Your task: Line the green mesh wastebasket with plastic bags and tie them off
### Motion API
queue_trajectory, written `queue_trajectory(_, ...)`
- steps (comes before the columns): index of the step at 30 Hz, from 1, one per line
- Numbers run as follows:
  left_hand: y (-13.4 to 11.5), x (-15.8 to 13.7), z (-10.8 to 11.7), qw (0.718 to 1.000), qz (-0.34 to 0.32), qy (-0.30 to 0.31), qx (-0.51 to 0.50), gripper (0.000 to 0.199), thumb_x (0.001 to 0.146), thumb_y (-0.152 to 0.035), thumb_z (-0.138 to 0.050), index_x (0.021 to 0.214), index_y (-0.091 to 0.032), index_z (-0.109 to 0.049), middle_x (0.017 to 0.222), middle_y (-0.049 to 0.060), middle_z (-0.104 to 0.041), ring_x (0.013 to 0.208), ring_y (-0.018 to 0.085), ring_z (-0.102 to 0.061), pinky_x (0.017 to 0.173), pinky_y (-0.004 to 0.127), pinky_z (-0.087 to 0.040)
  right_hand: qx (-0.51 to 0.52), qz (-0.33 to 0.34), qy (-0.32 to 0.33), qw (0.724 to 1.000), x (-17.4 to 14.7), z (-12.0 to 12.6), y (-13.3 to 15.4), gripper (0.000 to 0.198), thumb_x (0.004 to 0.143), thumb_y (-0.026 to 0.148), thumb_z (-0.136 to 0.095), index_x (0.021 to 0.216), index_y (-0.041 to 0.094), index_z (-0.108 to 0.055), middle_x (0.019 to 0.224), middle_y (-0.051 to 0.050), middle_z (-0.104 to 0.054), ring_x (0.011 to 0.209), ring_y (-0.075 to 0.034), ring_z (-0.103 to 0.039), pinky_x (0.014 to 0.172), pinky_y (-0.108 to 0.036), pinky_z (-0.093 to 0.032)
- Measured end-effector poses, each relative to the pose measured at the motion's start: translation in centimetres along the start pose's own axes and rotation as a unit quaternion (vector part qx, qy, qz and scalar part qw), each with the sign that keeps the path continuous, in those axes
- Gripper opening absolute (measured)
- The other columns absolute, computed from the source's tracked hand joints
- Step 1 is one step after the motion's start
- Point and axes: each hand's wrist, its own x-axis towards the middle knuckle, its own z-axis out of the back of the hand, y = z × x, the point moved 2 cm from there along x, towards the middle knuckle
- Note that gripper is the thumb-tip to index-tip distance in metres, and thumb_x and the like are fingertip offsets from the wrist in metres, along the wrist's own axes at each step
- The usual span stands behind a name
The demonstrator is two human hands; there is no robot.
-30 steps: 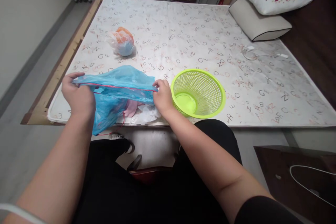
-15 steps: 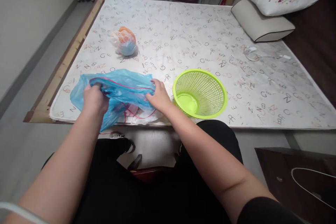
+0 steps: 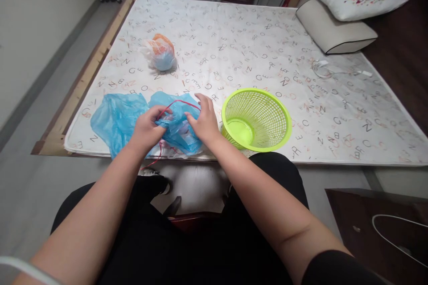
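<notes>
The left hand (image 3: 149,128) pinches a crumpled, translucent blue bag (image 3: 179,138) with red drawstring (image 3: 180,100); right hand (image 3: 205,122) spread wide.

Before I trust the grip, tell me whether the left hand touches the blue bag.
Touching: the head view shows the left hand pinching the blue bag at its fingertips.

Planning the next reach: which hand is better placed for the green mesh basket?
Likely the right hand: it is nearer the green mesh basket, with its fingers spread. The left hand is farther off, gripping the blue drawstring bag.
</notes>
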Motion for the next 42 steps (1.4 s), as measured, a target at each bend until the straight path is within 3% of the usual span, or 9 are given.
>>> queue_trajectory(2, 0.2, -0.1, -0.1, 0.999, -0.028, 0.028, -0.007, 0.029, 0.078, -0.027, -0.064, 0.104, -0.022, -0.074, 0.095, 0.002, -0.072, 0.086, 0.020, -0.065, 0.080, 0.030, -0.052, 0.003, 0.019, 0.006, 1.000, 0.0, 0.0, 0.3, 0.068, 0.092, 0.029, -0.070, 0.154, 0.027, -0.041, 0.158, -0.015, -0.045, 0.151, -0.030, -0.040, 0.122, -0.054, -0.038)
queue_trajectory(4, 0.3, -0.1, -0.2, 0.997, -0.058, 0.050, -0.008, 0.030, 0.077, -0.026, -0.065, 0.105, -0.022, -0.076, 0.094, 0.002, -0.072, 0.083, 0.019, -0.064, 0.079, 0.030, -0.052, -0.001, 0.026, 0.036, 0.999, -0.1, -0.3, 0.4, 0.069, 0.092, 0.028, -0.071, 0.155, 0.027, -0.042, 0.152, -0.014, -0.053, 0.146, -0.030, -0.046, 0.120, -0.054, -0.041)
queue_trajectory(8, 0.6, 0.0, -0.4, 0.993, -0.063, 0.091, 0.029, 0.039, 0.071, -0.021, -0.064, 0.107, -0.023, -0.078, 0.093, 0.002, -0.073, 0.081, 0.019, -0.063, 0.079, 0.029, -0.052, -0.018, -0.017, 0.087, 0.996, -0.1, -0.8, 0.0, 0.037, 0.099, 0.023, -0.056, 0.135, 0.020, -0.062, 0.117, -0.011, -0.072, 0.113, -0.027, -0.066, 0.106, -0.048, -0.051)
queue_trajectory(13, 0.5, 0.2, -0.1, 0.997, -0.015, 0.070, 0.017, 0.037, 0.072, -0.024, -0.063, 0.107, -0.021, -0.078, 0.095, 0.003, -0.074, 0.083, 0.021, -0.064, 0.079, 0.030, -0.053, -0.013, 0.031, 0.053, 0.998, 0.1, 0.0, 0.0, 0.031, 0.101, 0.024, -0.050, 0.127, 0.019, -0.065, 0.129, -0.012, -0.069, 0.123, -0.026, -0.061, 0.112, -0.045, -0.047)
queue_trajectory(17, 0.2, 0.5, -0.1, 0.999, 0.033, 0.006, -0.007, 0.027, 0.076, -0.027, -0.063, 0.099, -0.021, -0.077, 0.094, 0.003, -0.074, 0.086, 0.023, -0.066, 0.077, 0.031, -0.055, 0.010, 0.110, 0.122, 0.986, -0.8, -0.2, 1.2, 0.044, 0.102, 0.044, -0.057, 0.140, 0.022, -0.054, 0.140, -0.012, -0.063, 0.132, -0.027, -0.057, 0.116, -0.048, -0.044)
queue_trajectory(22, -0.1, 0.9, -0.6, 0.997, 0.065, -0.015, -0.030, 0.032, 0.069, -0.018, -0.058, 0.096, -0.021, -0.075, 0.093, 0.004, -0.075, 0.088, 0.023, -0.067, 0.077, 0.031, -0.055, -0.002, 0.104, 0.156, 0.982, -1.8, -1.9, 1.7, 0.076, 0.091, 0.063, -0.070, 0.147, 0.018, -0.046, 0.147, -0.019, -0.058, 0.137, -0.032, -0.054, 0.117, -0.052, -0.044)
queue_trajectory(29, 0.7, 0.7, -1.2, 0.993, 0.095, 0.046, -0.051, 0.029, 0.070, -0.029, -0.066, 0.097, -0.021, -0.074, 0.091, 0.003, -0.074, 0.078, 0.022, -0.065, 0.068, 0.030, -0.052, -0.052, 0.078, 0.194, 0.977, -0.8, -2.6, 0.3, 0.023, 0.090, 0.014, -0.063, 0.113, 0.018, -0.063, 0.124, -0.011, -0.068, 0.120, -0.025, -0.062, 0.107, -0.041, -0.051)
queue_trajectory(37, 1.5, 1.5, -0.8, 0.997, 0.067, 0.037, 0.007, 0.037, 0.069, -0.040, -0.078, 0.102, -0.022, -0.075, 0.088, 0.003, -0.069, 0.083, 0.023, -0.062, 0.076, 0.032, -0.051, 0.029, -0.043, 0.059, 0.997, 0.1, -0.8, -0.1, 0.042, 0.083, 0.004, -0.041, 0.117, 0.024, -0.058, 0.112, -0.005, -0.071, 0.107, -0.024, -0.066, 0.099, -0.043, -0.054)
queue_trajectory(42, 2.0, 1.9, 0.3, 0.995, 0.052, 0.039, 0.074, 0.050, 0.071, -0.024, -0.070, 0.121, -0.024, -0.075, 0.071, -0.002, -0.056, 0.067, 0.018, -0.052, 0.070, 0.029, -0.045, 0.082, -0.020, 0.001, 0.996, 0.3, 0.5, -0.1, 0.035, 0.088, 0.010, -0.041, 0.117, 0.026, -0.053, 0.120, -0.006, -0.070, 0.115, -0.022, -0.065, 0.104, -0.042, -0.053)
